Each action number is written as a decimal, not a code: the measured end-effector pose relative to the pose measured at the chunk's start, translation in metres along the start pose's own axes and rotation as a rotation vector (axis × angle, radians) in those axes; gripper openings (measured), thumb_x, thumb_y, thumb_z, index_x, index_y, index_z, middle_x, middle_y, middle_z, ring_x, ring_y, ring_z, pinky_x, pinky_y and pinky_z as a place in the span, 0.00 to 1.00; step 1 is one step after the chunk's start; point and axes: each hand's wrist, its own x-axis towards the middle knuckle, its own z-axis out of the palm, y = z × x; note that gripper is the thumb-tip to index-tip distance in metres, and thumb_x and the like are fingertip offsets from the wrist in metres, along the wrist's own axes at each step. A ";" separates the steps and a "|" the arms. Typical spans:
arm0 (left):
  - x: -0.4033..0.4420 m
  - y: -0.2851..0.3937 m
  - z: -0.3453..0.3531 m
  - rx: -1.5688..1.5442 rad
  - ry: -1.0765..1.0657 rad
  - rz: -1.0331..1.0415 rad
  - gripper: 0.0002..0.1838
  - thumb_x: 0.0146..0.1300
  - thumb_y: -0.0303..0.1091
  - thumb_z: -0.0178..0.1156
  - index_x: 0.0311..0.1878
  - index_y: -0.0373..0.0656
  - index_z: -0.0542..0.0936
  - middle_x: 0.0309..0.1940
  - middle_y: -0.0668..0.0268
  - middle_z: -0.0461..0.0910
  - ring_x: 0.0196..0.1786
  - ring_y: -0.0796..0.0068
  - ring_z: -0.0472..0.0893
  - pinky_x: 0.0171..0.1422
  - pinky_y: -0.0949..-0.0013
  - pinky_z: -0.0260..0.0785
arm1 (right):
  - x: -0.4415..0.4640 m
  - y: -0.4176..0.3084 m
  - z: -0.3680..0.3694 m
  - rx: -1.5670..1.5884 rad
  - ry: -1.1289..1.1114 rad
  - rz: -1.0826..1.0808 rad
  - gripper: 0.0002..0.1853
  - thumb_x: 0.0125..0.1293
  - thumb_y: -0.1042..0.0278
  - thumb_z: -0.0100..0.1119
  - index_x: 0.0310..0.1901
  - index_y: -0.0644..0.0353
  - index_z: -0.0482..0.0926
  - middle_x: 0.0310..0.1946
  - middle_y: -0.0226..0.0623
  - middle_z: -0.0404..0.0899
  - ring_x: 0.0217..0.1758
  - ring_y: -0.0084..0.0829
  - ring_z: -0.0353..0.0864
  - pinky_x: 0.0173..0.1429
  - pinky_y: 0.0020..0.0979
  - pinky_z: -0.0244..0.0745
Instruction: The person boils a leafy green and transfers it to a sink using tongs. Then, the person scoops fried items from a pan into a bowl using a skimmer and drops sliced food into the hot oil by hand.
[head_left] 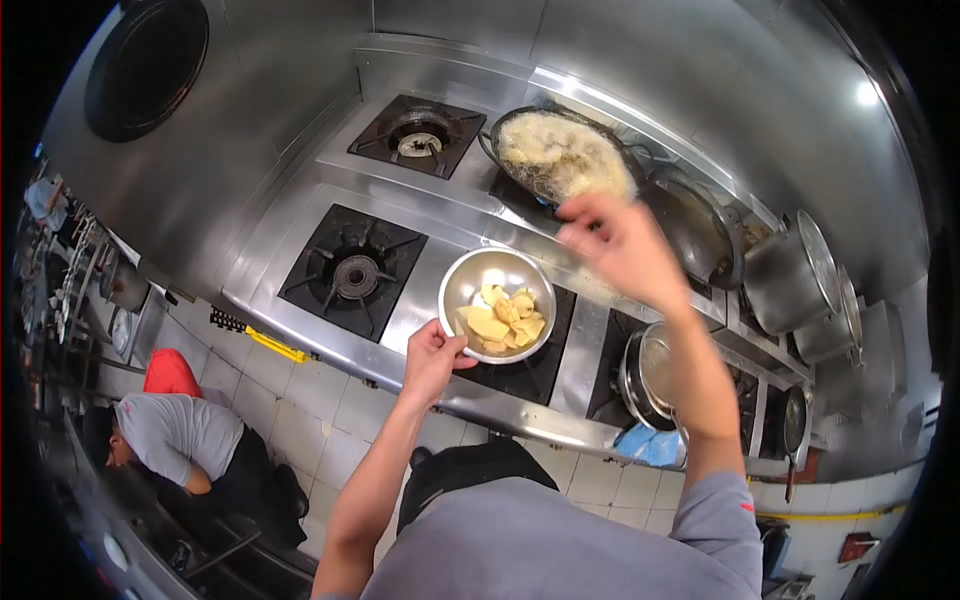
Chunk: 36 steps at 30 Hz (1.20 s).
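Note:
My left hand (436,359) grips the lower left rim of a steel bowl (548,300), its fingers closed on the edge. Pale yellow chunks of food (505,318) lie in the bowl, which is over a front burner. My right hand (610,240) is blurred and raised beside the near edge of a wok (487,145). Its fingers look curled, and I cannot make out whether they hold anything. Foaming, bubbling oil with pale pieces (565,155) fills much of the wok.
Two burners (355,275) (418,135) are at the left. A dark wok (690,230), tall pots (790,280) and a steel pan (645,375) with a blue cloth (650,445) are at the right. A person (190,440) bends down at the lower left.

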 end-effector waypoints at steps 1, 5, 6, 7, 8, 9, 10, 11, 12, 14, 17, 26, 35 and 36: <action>0.001 -0.001 -0.003 0.011 -0.031 0.005 0.04 0.60 0.21 0.56 0.39 0.34 0.75 0.28 0.68 0.76 0.29 0.82 0.77 0.34 0.76 0.81 | -0.019 0.012 0.034 -0.005 -0.029 -0.028 0.18 0.57 0.63 0.67 0.47 0.59 0.77 0.47 0.41 0.77 0.48 0.37 0.78 0.51 0.34 0.75; -0.013 0.007 -0.005 -0.006 -0.097 0.001 0.02 0.60 0.21 0.56 0.35 0.34 0.74 0.27 0.66 0.76 0.28 0.81 0.78 0.34 0.75 0.81 | -0.077 0.040 0.137 -0.164 -0.041 0.011 0.36 0.56 0.45 0.65 0.59 0.63 0.69 0.57 0.55 0.69 0.61 0.52 0.69 0.63 0.45 0.66; -0.014 0.003 -0.007 0.000 -0.118 0.009 0.02 0.60 0.21 0.56 0.35 0.34 0.74 0.27 0.66 0.76 0.28 0.81 0.78 0.34 0.75 0.81 | -0.087 0.027 0.150 -0.159 -0.035 0.159 0.40 0.55 0.41 0.64 0.61 0.63 0.68 0.57 0.57 0.69 0.61 0.54 0.68 0.63 0.46 0.66; -0.014 -0.006 -0.012 0.010 -0.127 -0.005 0.01 0.59 0.21 0.56 0.34 0.34 0.74 0.26 0.66 0.76 0.27 0.80 0.77 0.32 0.76 0.81 | -0.094 0.031 0.166 -0.229 -0.033 0.110 0.40 0.53 0.42 0.64 0.62 0.62 0.67 0.56 0.56 0.70 0.59 0.56 0.69 0.61 0.47 0.68; -0.015 -0.013 -0.016 0.022 -0.136 -0.019 0.01 0.59 0.20 0.56 0.33 0.34 0.74 0.26 0.65 0.76 0.26 0.80 0.77 0.31 0.76 0.81 | -0.099 0.027 0.176 -0.261 -0.045 0.135 0.38 0.53 0.45 0.65 0.62 0.59 0.68 0.56 0.56 0.70 0.60 0.56 0.68 0.61 0.46 0.68; -0.016 -0.019 -0.019 0.028 -0.155 -0.014 0.01 0.59 0.20 0.56 0.33 0.34 0.74 0.26 0.65 0.76 0.26 0.80 0.77 0.31 0.76 0.81 | -0.103 0.025 0.183 -0.293 -0.057 0.161 0.37 0.53 0.47 0.65 0.62 0.56 0.69 0.57 0.56 0.70 0.60 0.56 0.68 0.61 0.46 0.69; -0.018 -0.021 -0.020 0.065 -0.147 -0.022 0.01 0.59 0.20 0.56 0.33 0.34 0.74 0.26 0.64 0.76 0.26 0.80 0.77 0.30 0.76 0.80 | -0.105 0.021 0.187 -0.302 -0.040 0.168 0.37 0.53 0.47 0.65 0.62 0.56 0.69 0.57 0.56 0.70 0.60 0.56 0.68 0.61 0.46 0.69; -0.020 -0.024 -0.020 0.102 -0.138 -0.030 0.01 0.59 0.20 0.56 0.33 0.34 0.74 0.26 0.64 0.76 0.26 0.79 0.77 0.29 0.77 0.80 | -0.106 0.018 0.189 -0.255 -0.070 0.236 0.33 0.52 0.51 0.65 0.60 0.53 0.71 0.56 0.53 0.71 0.59 0.56 0.69 0.60 0.47 0.69; -0.021 -0.027 -0.021 0.100 -0.139 -0.040 0.01 0.59 0.20 0.55 0.32 0.34 0.74 0.26 0.63 0.77 0.26 0.79 0.78 0.29 0.77 0.80 | -0.108 0.016 0.191 -0.204 -0.103 0.304 0.30 0.51 0.55 0.65 0.58 0.50 0.73 0.55 0.51 0.72 0.57 0.56 0.70 0.59 0.48 0.70; -0.025 -0.032 -0.021 0.082 -0.157 -0.038 0.01 0.59 0.20 0.56 0.32 0.34 0.74 0.26 0.63 0.76 0.26 0.79 0.78 0.29 0.77 0.80 | -0.109 0.022 0.201 -0.202 -0.086 0.309 0.28 0.50 0.58 0.64 0.56 0.48 0.74 0.54 0.49 0.72 0.57 0.55 0.70 0.58 0.48 0.70; -0.026 -0.037 -0.023 0.065 -0.159 -0.036 0.01 0.58 0.20 0.56 0.32 0.34 0.74 0.26 0.63 0.77 0.25 0.78 0.79 0.30 0.76 0.81 | -0.104 0.037 0.213 -0.209 -0.014 0.249 0.21 0.50 0.65 0.61 0.49 0.50 0.76 0.47 0.47 0.74 0.52 0.53 0.74 0.53 0.48 0.73; 0.006 -0.033 -0.011 0.074 -0.109 -0.023 0.02 0.58 0.21 0.56 0.32 0.36 0.73 0.27 0.62 0.78 0.26 0.76 0.80 0.30 0.74 0.82 | -0.055 0.067 0.184 0.144 0.062 0.237 0.13 0.47 0.69 0.64 0.37 0.56 0.78 0.36 0.41 0.76 0.41 0.44 0.80 0.44 0.40 0.74; 0.063 -0.017 0.040 -0.016 -0.042 0.005 0.03 0.59 0.20 0.55 0.31 0.37 0.72 0.29 0.61 0.78 0.28 0.74 0.81 0.31 0.74 0.82 | 0.040 0.109 0.120 0.744 -0.028 0.279 0.08 0.53 0.77 0.60 0.35 0.56 0.78 0.23 0.24 0.75 0.22 0.13 0.70 0.19 0.19 0.61; 0.067 -0.014 0.045 -0.025 -0.019 0.007 0.03 0.59 0.20 0.55 0.31 0.37 0.72 0.29 0.61 0.78 0.28 0.74 0.81 0.31 0.74 0.82 | 0.051 0.120 0.110 0.773 -0.003 0.287 0.08 0.54 0.77 0.60 0.36 0.56 0.78 0.23 0.24 0.75 0.21 0.14 0.70 0.18 0.20 0.61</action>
